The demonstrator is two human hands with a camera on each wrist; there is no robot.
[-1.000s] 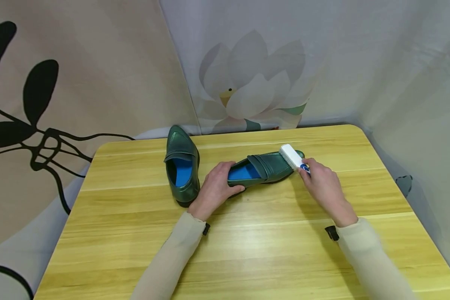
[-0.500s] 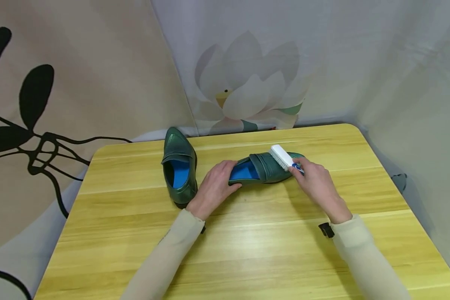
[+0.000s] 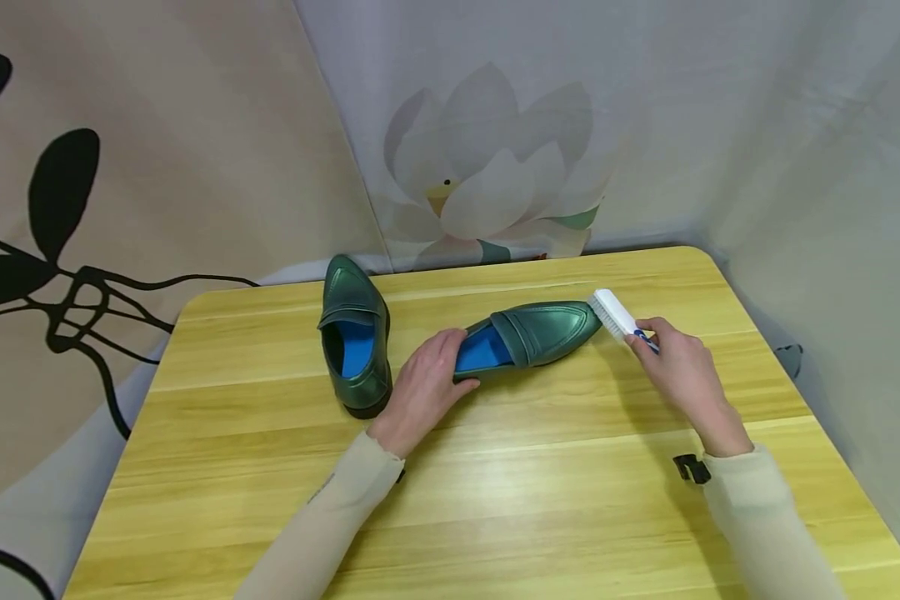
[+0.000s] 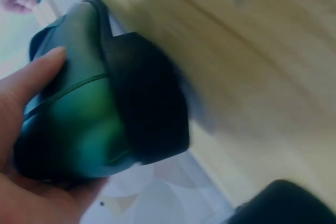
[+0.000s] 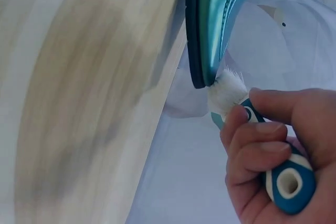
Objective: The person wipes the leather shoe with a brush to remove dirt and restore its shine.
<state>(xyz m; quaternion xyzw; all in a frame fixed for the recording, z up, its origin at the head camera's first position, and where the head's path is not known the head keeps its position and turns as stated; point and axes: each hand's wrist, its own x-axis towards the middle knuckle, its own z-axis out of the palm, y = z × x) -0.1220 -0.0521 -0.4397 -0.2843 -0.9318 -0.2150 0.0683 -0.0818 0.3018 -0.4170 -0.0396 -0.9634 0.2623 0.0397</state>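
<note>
On table, two green shoes, blue insoles inside, my left hand gripping right shoe heel, my right hand clasping one brush at toe, left shoe apart.

Beige sleeves, black wrist straps

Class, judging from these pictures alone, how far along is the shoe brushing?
In hand: the left hand grips the heel of the lying shoe while the right hand holds the brush with bristles at its toe. Done: nothing shows for certain. Left: the upright shoe stands untouched beside it.
</note>
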